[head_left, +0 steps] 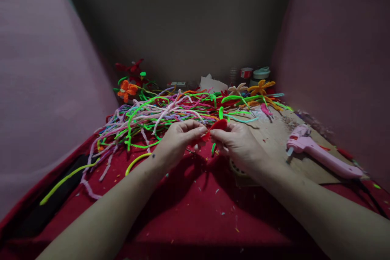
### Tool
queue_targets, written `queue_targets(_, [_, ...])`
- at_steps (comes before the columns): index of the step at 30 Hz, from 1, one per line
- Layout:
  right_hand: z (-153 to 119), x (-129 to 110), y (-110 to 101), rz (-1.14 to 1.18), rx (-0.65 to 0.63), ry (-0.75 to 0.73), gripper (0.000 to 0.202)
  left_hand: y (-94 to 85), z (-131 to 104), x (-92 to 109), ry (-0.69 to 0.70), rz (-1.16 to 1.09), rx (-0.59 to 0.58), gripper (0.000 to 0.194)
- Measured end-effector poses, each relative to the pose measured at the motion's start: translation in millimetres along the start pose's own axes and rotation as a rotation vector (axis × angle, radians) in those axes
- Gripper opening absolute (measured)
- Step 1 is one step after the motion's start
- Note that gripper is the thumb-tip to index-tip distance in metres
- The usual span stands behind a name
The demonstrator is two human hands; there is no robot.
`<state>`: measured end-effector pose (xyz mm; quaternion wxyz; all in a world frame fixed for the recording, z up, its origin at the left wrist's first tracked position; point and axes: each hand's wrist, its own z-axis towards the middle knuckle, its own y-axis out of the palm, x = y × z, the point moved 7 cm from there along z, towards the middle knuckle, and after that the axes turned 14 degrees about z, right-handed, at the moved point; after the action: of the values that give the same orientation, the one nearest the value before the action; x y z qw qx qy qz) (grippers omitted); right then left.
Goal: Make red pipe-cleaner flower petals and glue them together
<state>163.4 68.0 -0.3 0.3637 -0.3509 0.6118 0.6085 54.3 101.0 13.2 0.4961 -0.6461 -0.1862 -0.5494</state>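
Observation:
Both hands meet over the red cloth (pixel 195 219) at the middle of the view. My left hand (pixel 187 135) pinches the left end of a red fuzzy piece (pixel 219 124), with thumb and forefinger together. On its right side, my right hand (pixel 233 140) grips the same red piece between thumb and fingers. A short green fuzzy stem (pixel 213 149) shows just below, beside the right fingers, and a green loop (pixel 221 113) stands above them. Whether these green bits join the red piece I cannot tell.
Behind the hands lies a heap of colourful pipe cleaners (pixel 146 115). An orange flower (pixel 127 90) is at the back left, a yellow-orange flower (pixel 261 87) at the back right. A pink glue gun (pixel 317 152) rests on a brown board (pixel 274 134). Pink walls flank both sides.

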Motion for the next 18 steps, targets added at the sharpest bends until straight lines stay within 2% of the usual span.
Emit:
queue_targets(3, [-4,-11,4,-0.171,-0.01,-0.111,0.011,8.4,0,-10,-0.145,-0.19,-0.178,0.024])
queue_targets(6, [-4,-14,4,-0.27,-0.02,-0.184,0.015,10.8,-3,-14,-0.209,-0.226,-0.241,0.023])
queue_targets(10, [-3,-15,4,-0.31,-0.046,-0.269,0.016,8.3,-4,-13,-0.217,-0.213,-0.217,0.018])
queue_targets(13, [-2,-12,4,-0.284,-0.069,-0.265,0.015,6.5,-4,-6,-0.195,-0.119,-0.185,0.017])
queue_targets(16, [-2,-11,3,-0.284,-0.048,-0.247,0.014,5.1,-4,2,-0.133,0.082,-0.121,0.013])
queue_targets(18, [-2,-11,1,-0.262,-0.019,-0.239,0.013,2.7,-5,10,-0.006,0.313,-0.021,0.012])
